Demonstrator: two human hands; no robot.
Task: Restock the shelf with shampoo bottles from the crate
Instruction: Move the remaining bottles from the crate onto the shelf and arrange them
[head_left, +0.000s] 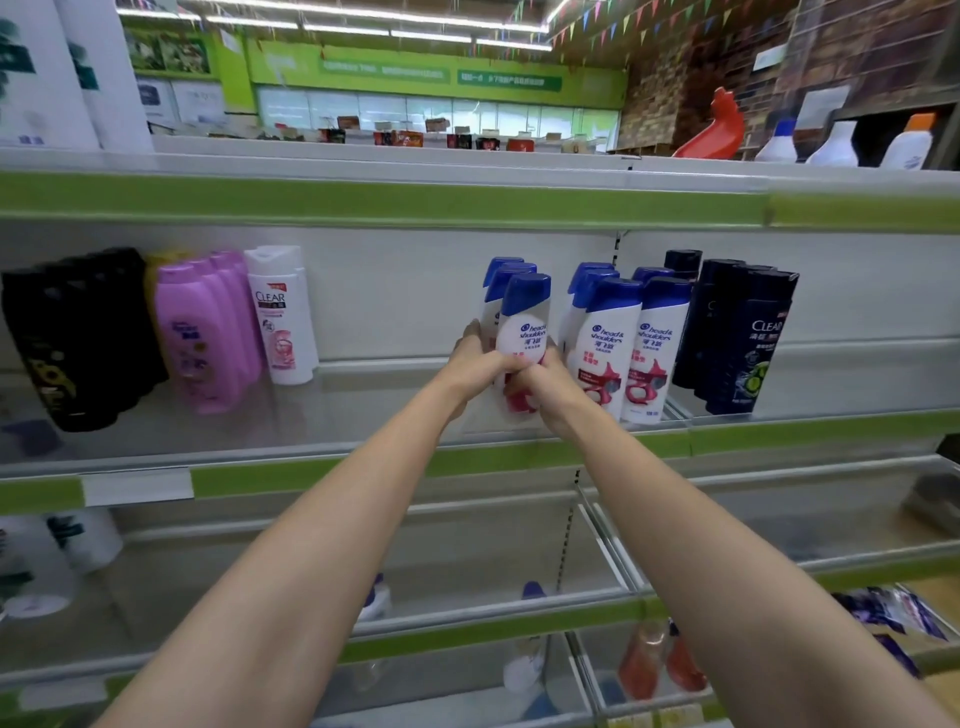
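Held bottle: white Head & Shoulders shampoo bottle (521, 340), blue cap up, at the front of a short row of the same bottles, standing on or just above the middle shelf (363, 410); its base is hidden by the hands.
Long axis: near upright, cap tipped slightly toward 1 o'clock; label faces the camera.
Left hand (475, 364): wrapped round the bottle's lower left side, fingers curled behind it, coming in from 7 o'clock.
Right hand (540, 392): clasped on the lower right side and front, thumb across the label, coming in from 5 o'clock.
Nearer hand: both on the bottle; neither is clearly the closer.
Bottle from grip: body and cap rise toward 12 o'clock above both hands.
Neighbours: two matching bottles directly behind; second blue-capped row (608, 348) just beside at 3 o'clock; white Clear bottle (280, 317) well apart at 9 o'clock.
Crate: not in view.
Step, judged: seating and squaring the bottle in line.
Risk, judged: a sideways nudge toward 3 o'clock could knock the adjacent row.
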